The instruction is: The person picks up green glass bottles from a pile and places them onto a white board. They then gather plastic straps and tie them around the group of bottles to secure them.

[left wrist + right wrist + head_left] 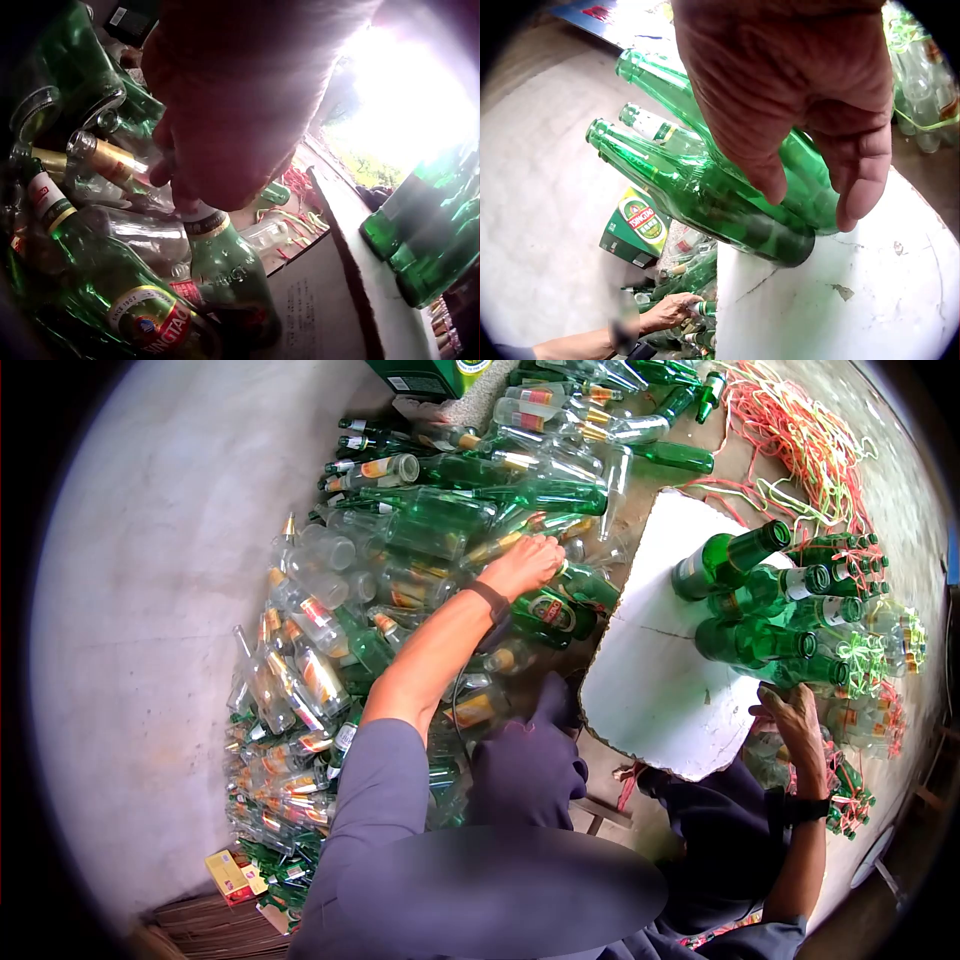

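My left hand (522, 567) reaches into the bottle pile and pinches the neck of a green bottle (588, 586). In the left wrist view the fingers of that hand (217, 142) close round the neck of this bottle (232, 274), which lies tilted beside a green bottle with a red label (154, 324). My right hand (792, 722) is beside the group of green bottles (745, 642) standing on a white board (650, 670). In the right wrist view, that hand (795, 112) has its fingers loosely extended against or just over the nearest bottles (750, 217); contact is unclear.
Clear and green bottles (430, 520) are heaped left of the board. Red and yellow cords (800, 440) lie at the upper right. Tied bottle bundles (865, 720) stand right of the board. A green carton (420, 375) is at the top, with a pale wall on the left.
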`<action>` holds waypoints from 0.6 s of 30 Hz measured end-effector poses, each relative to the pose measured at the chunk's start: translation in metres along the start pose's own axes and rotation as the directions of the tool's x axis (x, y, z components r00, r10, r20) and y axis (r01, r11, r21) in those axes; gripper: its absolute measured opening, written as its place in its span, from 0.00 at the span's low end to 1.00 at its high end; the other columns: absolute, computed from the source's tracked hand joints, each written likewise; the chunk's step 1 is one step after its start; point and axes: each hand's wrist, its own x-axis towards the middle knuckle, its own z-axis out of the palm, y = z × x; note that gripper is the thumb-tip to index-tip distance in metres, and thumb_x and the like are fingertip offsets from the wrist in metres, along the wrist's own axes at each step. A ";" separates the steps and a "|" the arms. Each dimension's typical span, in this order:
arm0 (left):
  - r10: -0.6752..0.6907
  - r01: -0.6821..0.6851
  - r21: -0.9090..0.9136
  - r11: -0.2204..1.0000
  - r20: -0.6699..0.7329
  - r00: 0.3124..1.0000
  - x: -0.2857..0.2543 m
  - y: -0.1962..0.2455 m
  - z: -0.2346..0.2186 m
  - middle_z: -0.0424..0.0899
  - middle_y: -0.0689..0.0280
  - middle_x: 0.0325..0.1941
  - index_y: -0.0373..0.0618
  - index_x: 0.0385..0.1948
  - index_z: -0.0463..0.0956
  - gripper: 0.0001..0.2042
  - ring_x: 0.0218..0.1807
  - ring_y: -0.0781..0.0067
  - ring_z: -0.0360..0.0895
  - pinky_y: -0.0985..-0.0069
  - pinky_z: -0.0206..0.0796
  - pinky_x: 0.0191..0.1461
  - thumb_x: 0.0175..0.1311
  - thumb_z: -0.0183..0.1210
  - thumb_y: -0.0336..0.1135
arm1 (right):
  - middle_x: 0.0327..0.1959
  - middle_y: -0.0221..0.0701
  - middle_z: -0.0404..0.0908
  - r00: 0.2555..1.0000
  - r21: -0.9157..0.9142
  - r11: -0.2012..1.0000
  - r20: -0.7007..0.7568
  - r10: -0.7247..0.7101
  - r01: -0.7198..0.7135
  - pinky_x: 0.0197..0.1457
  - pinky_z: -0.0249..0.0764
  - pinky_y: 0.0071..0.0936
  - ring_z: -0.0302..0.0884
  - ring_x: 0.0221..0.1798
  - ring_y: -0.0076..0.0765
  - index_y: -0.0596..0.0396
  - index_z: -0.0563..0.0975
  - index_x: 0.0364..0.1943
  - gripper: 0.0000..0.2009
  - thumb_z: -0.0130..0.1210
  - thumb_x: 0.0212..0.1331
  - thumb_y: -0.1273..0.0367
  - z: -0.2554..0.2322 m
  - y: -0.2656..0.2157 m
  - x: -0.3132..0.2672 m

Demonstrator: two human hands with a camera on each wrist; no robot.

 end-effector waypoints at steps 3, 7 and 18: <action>0.033 -0.031 -0.108 0.994 0.022 0.999 0.003 0.007 -0.015 0.79 0.51 0.33 0.38 0.30 0.74 0.05 0.39 0.49 0.79 0.58 0.71 0.42 0.58 0.49 0.27 | 0.37 0.43 0.83 0.998 0.029 0.999 -0.045 -0.040 0.042 0.31 0.80 0.24 0.84 0.32 0.33 0.69 0.74 0.44 0.18 0.59 0.59 0.65 0.003 0.003 -0.002; 0.058 -0.056 -0.184 0.981 0.004 0.998 0.009 0.014 -0.026 0.80 0.48 0.30 0.36 0.26 0.74 0.04 0.38 0.45 0.79 0.56 0.70 0.44 0.52 0.50 0.23 | 0.35 0.42 0.82 1.000 -0.008 1.000 -0.006 -0.031 0.031 0.30 0.80 0.25 0.84 0.32 0.33 0.69 0.72 0.45 0.19 0.59 0.60 0.64 0.003 0.006 -0.001; 0.039 -0.034 -0.120 0.992 0.036 0.999 0.003 0.043 -0.102 0.80 0.45 0.27 0.33 0.20 0.75 0.03 0.36 0.44 0.81 0.59 0.74 0.44 0.46 0.53 0.23 | 0.36 0.43 0.83 0.998 0.054 0.996 -0.029 -0.063 0.065 0.24 0.78 0.24 0.84 0.30 0.35 0.71 0.71 0.46 0.21 0.59 0.59 0.63 0.005 0.012 -0.007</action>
